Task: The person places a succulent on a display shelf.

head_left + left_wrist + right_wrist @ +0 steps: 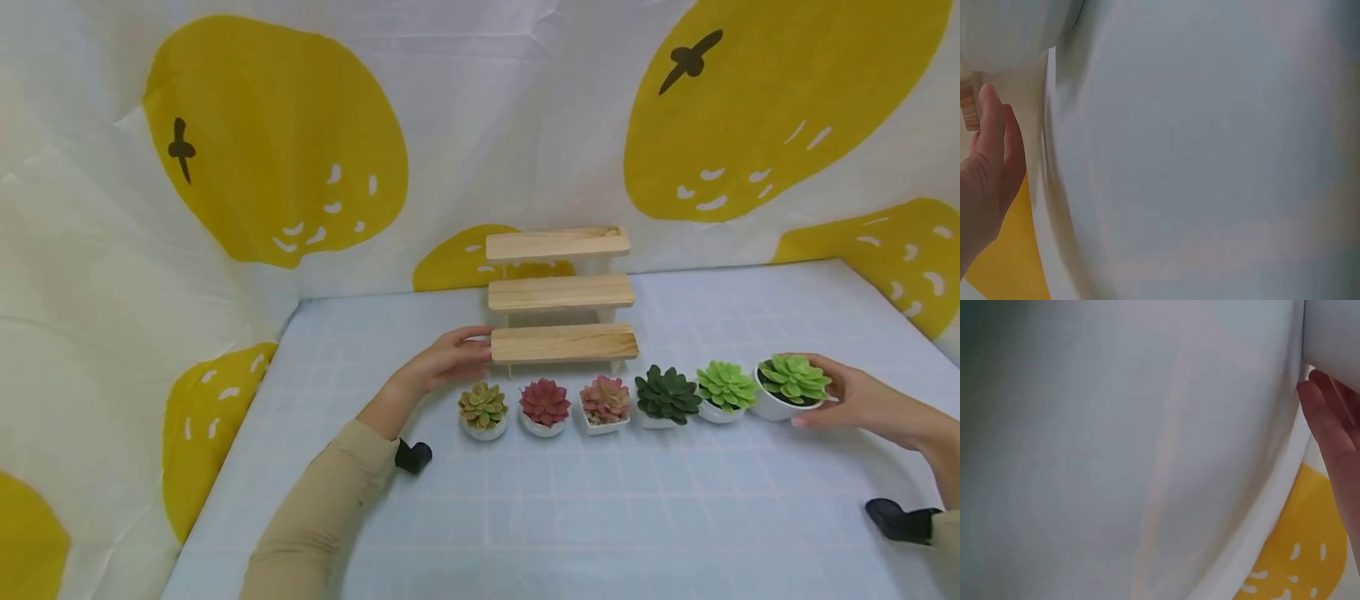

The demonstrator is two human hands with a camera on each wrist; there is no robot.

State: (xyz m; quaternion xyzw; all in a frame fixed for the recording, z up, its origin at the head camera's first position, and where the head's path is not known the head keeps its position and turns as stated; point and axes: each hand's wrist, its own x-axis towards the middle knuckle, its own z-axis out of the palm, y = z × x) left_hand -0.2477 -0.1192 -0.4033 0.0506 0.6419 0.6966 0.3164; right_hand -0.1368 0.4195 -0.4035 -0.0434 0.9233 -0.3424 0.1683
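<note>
A three-step wooden stand (564, 343) stands near the back of the table. My left hand (457, 357) is at the left end of its lowest step, fingers fairly straight and touching or nearly touching the wood (969, 106). At the right end of a row of potted succulents, my right hand (847, 396) holds a bright green succulent (793, 379) by its white pot, thumb in front and fingers behind. In the right wrist view the fingers (1329, 425) lie against a white pot (1335, 337). Whether the pot is off the table cannot be told.
Left of the held pot stand another light green succulent (727, 386), a dark green one (667, 396), a pink one (604, 402), a red one (545, 404) and a green-and-red one (483, 408). A pale blue checked cloth (600, 517) covers the table; a fruit-printed curtain (480, 125) hangs behind.
</note>
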